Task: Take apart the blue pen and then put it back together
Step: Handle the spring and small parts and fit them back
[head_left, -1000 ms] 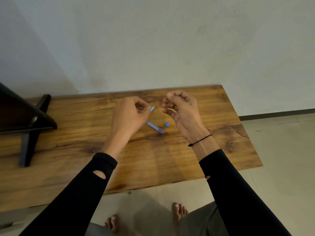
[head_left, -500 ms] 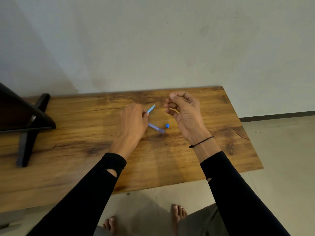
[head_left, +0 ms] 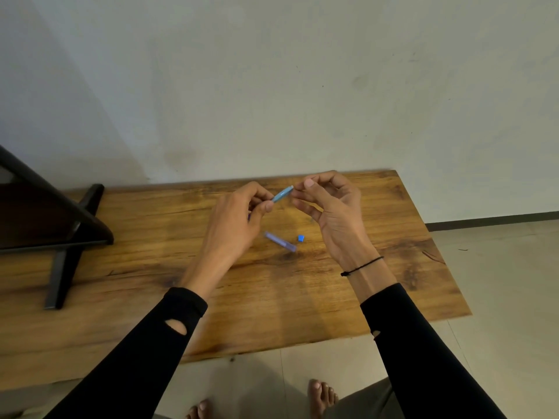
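The blue pen is in pieces. My left hand [head_left: 234, 220] holds the light blue pen barrel [head_left: 282, 194] above the wooden table [head_left: 151, 276], its free end tilted up to the right. My right hand [head_left: 334, 207] hovers just right of that end with thumb and forefinger pinched together close to the barrel's tip; whether a small part sits between them is hidden. A translucent purple-blue pen cap [head_left: 279, 241] lies on the table below the hands. A small blue end plug [head_left: 300, 238] rests just to its right.
A dark stand with angled legs [head_left: 69, 234] occupies the table's left end. The wall runs right behind the table's far edge. The table's right edge drops to a tiled floor [head_left: 499, 282]. My bare feet [head_left: 320, 397] show below the front edge.
My left hand rose from the table with the blue barrel and brought its tip up to my right hand's pinched fingers. The cap and the small plug stayed put.
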The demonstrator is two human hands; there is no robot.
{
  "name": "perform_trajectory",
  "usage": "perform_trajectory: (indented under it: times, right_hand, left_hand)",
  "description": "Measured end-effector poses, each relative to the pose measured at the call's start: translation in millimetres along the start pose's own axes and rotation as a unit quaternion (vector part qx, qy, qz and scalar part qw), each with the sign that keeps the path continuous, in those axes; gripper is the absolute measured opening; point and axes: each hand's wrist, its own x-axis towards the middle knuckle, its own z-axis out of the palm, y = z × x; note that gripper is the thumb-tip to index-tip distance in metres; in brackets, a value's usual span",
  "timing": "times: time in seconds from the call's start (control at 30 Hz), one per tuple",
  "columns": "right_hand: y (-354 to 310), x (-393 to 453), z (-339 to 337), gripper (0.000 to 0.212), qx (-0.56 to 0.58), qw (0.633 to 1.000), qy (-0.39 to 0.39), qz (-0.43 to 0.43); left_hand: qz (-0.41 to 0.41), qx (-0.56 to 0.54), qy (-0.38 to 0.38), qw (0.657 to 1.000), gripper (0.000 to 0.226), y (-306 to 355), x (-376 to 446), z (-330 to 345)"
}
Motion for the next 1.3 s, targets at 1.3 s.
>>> perform_trajectory:
  times: [1.3]
  right_hand:
    - [5,17,-27,0.026,-0.213,0.973,0.024,-0.083]
  left_hand:
    - [0.012,-0.077,0.039,0.996,0.008,0,2,5]
